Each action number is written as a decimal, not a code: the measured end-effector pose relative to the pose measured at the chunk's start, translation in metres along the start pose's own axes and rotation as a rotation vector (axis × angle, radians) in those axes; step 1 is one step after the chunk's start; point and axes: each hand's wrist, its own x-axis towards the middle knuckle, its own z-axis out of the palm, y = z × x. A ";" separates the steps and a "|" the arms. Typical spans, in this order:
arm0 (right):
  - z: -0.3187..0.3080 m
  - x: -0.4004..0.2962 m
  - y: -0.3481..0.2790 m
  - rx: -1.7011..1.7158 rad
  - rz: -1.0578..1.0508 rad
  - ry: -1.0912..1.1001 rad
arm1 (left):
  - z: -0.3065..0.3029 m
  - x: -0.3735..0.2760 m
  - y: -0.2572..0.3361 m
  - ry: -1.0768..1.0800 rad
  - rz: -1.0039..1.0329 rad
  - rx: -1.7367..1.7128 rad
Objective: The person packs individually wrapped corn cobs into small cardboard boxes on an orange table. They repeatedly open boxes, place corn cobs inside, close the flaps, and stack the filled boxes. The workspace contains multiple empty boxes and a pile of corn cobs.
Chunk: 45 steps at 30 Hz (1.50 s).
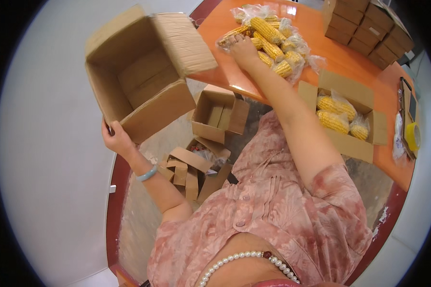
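My left hand point(117, 139) grips the lower edge of a large open cardboard box point(145, 80), which is raised and tilted so its bare inside shows. My right hand point(243, 50) rests on the left side of a pile of bagged corn cobs point(271, 45) on the orange table point(348, 64); its fingertips touch a cob in clear plastic, and whether they grip it I cannot tell. Nearer my right arm, an open cardboard carton point(353, 143) holds several corn cobs in clear bags point(332, 122).
Small closed cartons point(366, 32) are stacked at the table's back right. A yellow tape roll point(413, 136) lies by the right edge. An open box point(219, 111) stands below the table edge, near a carton of mixed items point(190, 159). A wall point(54, 125) rises at the left.
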 end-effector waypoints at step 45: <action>-0.228 -0.068 0.096 0.702 -0.165 -0.108 | 0.056 -0.300 -0.329 -0.565 -1.004 0.204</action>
